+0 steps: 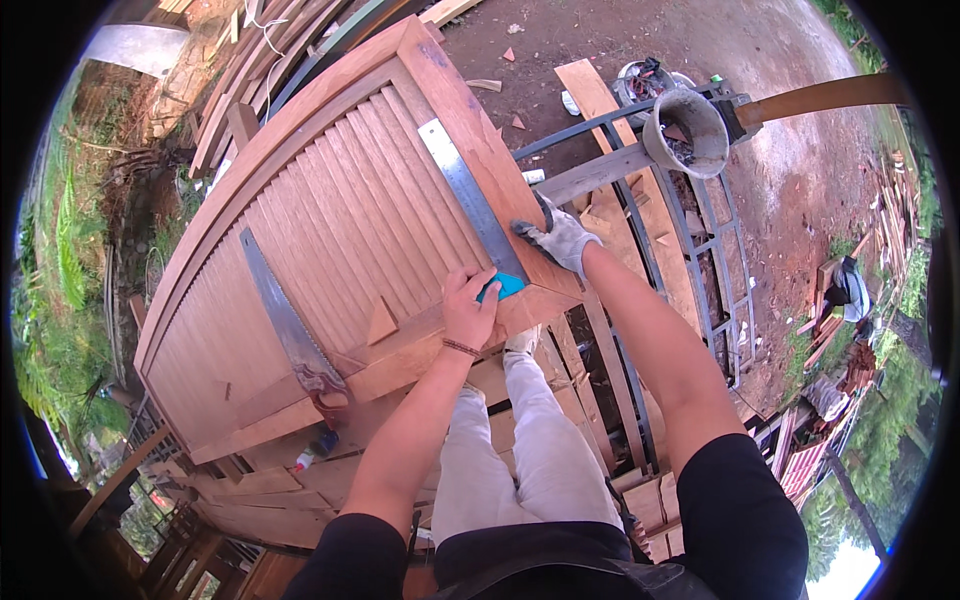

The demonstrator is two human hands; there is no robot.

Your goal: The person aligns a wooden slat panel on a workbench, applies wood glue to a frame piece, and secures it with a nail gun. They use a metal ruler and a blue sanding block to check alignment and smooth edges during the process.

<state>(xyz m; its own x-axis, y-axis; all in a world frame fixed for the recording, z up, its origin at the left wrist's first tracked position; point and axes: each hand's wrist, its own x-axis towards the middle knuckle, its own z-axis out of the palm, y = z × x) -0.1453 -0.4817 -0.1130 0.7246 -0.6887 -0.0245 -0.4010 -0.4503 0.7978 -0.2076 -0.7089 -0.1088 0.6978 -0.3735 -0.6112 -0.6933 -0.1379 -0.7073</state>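
My bare left hand (470, 303) is closed on the teal handle of a try square (463, 185). The metal blade runs away from me along the inner edge of the right side rail of a louvered wooden panel (345, 165). My right hand (562, 238), in a grey and dark work glove, grips the panel's outer right edge; its thumb side lies on top of the rail. A handsaw (285, 310) lies across the slats to the left, its wooden handle past the near edge. A small triangular wood offcut (381, 322) rests between saw and left hand.
Off the right side stand a grey bucket (686, 133) with scraps, a metal frame (715, 265) and long planks (600, 100). Stacked timber (255, 75) lies beyond the panel at upper left. Boards (260, 505) lie below the near edge, beside my legs.
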